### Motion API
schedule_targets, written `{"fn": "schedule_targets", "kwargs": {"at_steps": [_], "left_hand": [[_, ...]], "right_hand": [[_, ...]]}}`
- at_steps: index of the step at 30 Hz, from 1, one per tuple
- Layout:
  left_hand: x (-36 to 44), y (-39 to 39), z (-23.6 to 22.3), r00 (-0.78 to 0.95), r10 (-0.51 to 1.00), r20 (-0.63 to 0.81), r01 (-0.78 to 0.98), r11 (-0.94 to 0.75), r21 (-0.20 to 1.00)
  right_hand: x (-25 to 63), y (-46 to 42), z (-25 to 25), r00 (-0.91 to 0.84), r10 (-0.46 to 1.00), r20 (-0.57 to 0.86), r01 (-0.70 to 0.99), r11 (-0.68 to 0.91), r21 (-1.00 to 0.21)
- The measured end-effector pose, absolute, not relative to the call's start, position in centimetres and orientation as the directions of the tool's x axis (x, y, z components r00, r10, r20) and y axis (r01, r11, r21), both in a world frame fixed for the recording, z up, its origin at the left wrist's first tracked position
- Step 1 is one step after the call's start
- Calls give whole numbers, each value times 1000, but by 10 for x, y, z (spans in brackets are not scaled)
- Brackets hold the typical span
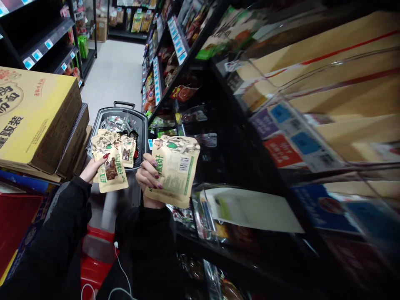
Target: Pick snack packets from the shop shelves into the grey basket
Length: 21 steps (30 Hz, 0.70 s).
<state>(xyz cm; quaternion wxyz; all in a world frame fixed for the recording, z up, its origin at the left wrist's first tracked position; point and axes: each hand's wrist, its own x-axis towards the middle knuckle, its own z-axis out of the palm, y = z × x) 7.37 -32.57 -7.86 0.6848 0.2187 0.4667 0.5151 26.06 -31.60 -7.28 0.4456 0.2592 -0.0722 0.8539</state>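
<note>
My left hand [94, 167] grips a cream snack pouch [113, 166] with green lettering and a window showing brown pieces. Its lower end points toward me. In my right hand [149, 175] is another cream pouch [175, 171], its back with a barcode facing me; whether more than one pouch is held there I cannot tell. Beyond both hands stands a grey basket [145, 125] with a handle at its far end. Inside it lie clear plastic packets [117, 123] and a further cream pouch [127, 152], partly hidden by the one in my left hand.
Cardboard cartons [37, 121], the top one yellow, are stacked at the left. Dark shelves [231, 137] with packaged food and price tags line the right, blurred near me. A pale aisle floor [117, 66] runs ahead. Something red [96, 258] is below my arms, near a white earphone cord [125, 271].
</note>
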Motion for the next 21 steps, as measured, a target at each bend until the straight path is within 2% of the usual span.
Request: {"fn": "schedule_targets", "kwargs": {"at_steps": [7, 14, 21], "left_hand": [[75, -326, -76, 26, 903, -429, -502, 383, 776], [75, -326, -74, 33, 906, -422, -497, 382, 780], [76, -326, -72, 34, 911, -411, -487, 374, 789]], "right_hand": [[263, -318, -68, -467, 741, 481, -788, -596, 153], [264, -318, -70, -401, 865, 302, -807, -490, 330], [265, -317, -71, -406, 866, 291, -814, -488, 316]]}}
